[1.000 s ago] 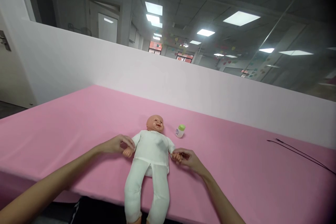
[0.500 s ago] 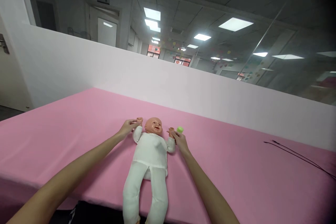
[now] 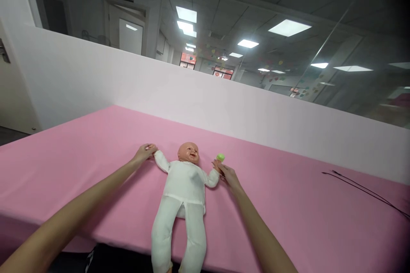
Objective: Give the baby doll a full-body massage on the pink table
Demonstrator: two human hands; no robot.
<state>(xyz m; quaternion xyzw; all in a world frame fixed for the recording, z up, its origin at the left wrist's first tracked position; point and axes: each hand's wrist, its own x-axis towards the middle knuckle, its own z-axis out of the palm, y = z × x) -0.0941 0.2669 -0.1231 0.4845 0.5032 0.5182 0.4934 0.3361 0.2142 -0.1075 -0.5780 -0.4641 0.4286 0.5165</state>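
A baby doll (image 3: pixel 185 182) in a white top and white trousers lies on its back, its bald head toward the wall and its legs reaching over the near edge. My left hand (image 3: pixel 143 152) is closed round the doll's hand on the left, and that white-sleeved arm is stretched out sideways. On the other side my right hand (image 3: pixel 229 175) grips the doll's other hand, whose arm is bent at the elbow. Just beyond my right hand sits a small light-green object (image 3: pixel 221 157), too small to name.
A pink cloth (image 3: pixel 272 204) covers the table. Two thin black cables (image 3: pixel 361 188) lie at the right. Behind the table stands a low white wall (image 3: pixel 205 98) with glass above it. A door with a handle (image 3: pixel 4 53) is at the far left.
Both my hands have moved outward with the doll's hands in them. The doll's arms are spread wider, the one on the left most of all.
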